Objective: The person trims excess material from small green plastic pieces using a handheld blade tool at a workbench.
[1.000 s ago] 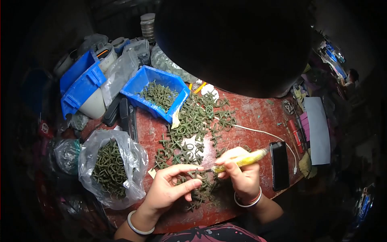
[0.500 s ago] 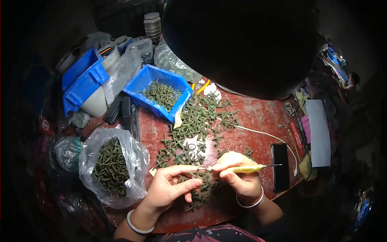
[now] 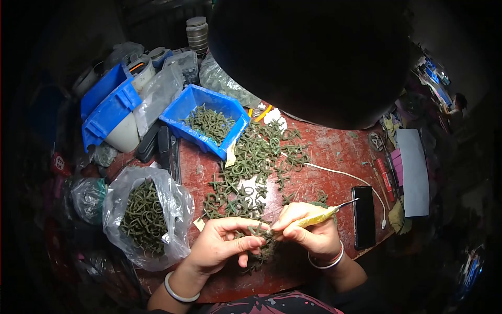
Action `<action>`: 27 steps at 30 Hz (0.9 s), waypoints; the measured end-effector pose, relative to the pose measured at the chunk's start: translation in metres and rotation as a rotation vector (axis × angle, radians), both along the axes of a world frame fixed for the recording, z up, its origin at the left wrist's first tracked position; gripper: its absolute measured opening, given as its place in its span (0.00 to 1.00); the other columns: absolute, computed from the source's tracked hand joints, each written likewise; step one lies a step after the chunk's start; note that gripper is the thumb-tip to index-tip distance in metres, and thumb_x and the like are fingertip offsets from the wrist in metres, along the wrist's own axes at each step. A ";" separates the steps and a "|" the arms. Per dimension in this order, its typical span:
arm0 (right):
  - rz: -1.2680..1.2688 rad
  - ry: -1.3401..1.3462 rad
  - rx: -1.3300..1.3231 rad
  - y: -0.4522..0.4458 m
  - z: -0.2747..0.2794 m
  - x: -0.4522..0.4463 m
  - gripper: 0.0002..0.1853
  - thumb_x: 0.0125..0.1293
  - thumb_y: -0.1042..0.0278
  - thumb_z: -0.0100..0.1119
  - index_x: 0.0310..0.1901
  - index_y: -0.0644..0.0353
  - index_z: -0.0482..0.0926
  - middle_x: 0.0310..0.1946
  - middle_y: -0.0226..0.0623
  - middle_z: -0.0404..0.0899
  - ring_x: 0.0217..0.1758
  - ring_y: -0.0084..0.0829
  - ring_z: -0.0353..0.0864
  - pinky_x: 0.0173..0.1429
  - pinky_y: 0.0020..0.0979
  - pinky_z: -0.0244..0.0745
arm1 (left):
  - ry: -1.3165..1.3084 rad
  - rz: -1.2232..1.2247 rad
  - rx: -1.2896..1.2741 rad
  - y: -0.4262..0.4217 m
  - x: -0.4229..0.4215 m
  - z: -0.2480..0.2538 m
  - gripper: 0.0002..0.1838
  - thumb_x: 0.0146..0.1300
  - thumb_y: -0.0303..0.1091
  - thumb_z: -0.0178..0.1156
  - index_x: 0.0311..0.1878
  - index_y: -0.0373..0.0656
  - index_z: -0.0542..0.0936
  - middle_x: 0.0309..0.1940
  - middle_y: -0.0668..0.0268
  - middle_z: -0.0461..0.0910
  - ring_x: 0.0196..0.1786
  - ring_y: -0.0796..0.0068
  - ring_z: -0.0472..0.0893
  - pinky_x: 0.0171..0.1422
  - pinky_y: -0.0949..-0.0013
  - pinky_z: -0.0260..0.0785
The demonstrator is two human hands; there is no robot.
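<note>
Near the table's front edge, my left hand (image 3: pixel 222 245) pinches a small dark green ring-like piece (image 3: pixel 258 230) between thumb and forefinger. My right hand (image 3: pixel 314 238) is closed around a slim tool with a yellow-wrapped handle (image 3: pixel 315 217). Its thin dark metal tip (image 3: pixel 349 202) points to the upper right, away from the piece. The tool's other end lies by the piece, hidden by my fingers. More green pieces (image 3: pixel 253 265) lie beneath my hands. Beyond them spreads a loose pile of similar green pieces (image 3: pixel 256 157).
A blue bin (image 3: pixel 193 144) of green pieces stands behind. On the left is a clear plastic bag (image 3: pixel 180 209) filled with them. A phone (image 3: pixel 363 222), white cable (image 3: pixel 345 172), red marker (image 3: pixel 384 180) and paper sheet (image 3: pixel 413 172) lie right. A dark round shape (image 3: pixel 314 57) blocks the upper view.
My right hand has tilted the tool, so its metal tip now points higher. The right fingers have come closer to the left fingertips. My left hand keeps its pinch on the piece.
</note>
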State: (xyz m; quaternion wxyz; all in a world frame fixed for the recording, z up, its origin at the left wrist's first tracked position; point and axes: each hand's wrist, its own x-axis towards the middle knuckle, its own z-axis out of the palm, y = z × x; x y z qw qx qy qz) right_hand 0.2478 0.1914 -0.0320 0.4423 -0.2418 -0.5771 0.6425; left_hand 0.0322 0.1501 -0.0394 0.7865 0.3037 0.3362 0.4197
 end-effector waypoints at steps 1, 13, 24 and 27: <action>-0.024 -0.001 0.042 0.001 -0.002 0.000 0.07 0.61 0.77 0.64 0.41 0.66 0.82 0.35 0.40 0.83 0.39 0.30 0.81 0.44 0.28 0.74 | 0.000 -0.002 0.000 0.000 0.000 0.000 0.18 0.62 0.21 0.63 0.55 0.30 0.77 0.37 0.58 0.83 0.32 0.78 0.82 0.26 0.81 0.75; -0.324 -0.245 0.562 0.005 0.004 -0.006 0.09 0.55 0.80 0.68 0.39 0.66 0.84 0.32 0.41 0.84 0.33 0.33 0.81 0.39 0.29 0.75 | -0.203 -0.021 -0.074 0.000 -0.005 -0.006 0.17 0.64 0.23 0.60 0.56 0.28 0.76 0.38 0.57 0.83 0.35 0.78 0.81 0.25 0.82 0.75; -0.054 -0.119 0.211 0.004 0.007 -0.002 0.07 0.57 0.78 0.67 0.38 0.66 0.83 0.34 0.40 0.84 0.36 0.31 0.81 0.41 0.30 0.74 | -0.184 -0.011 -0.005 0.001 -0.004 -0.005 0.20 0.66 0.25 0.58 0.60 0.29 0.72 0.45 0.56 0.80 0.42 0.75 0.82 0.31 0.81 0.77; -0.061 -0.096 0.213 0.007 0.000 0.002 0.06 0.58 0.78 0.65 0.38 0.66 0.83 0.35 0.40 0.84 0.37 0.30 0.81 0.44 0.28 0.74 | -0.192 -0.003 -0.008 0.000 -0.003 -0.004 0.20 0.67 0.26 0.58 0.60 0.29 0.72 0.43 0.58 0.80 0.41 0.77 0.81 0.31 0.81 0.76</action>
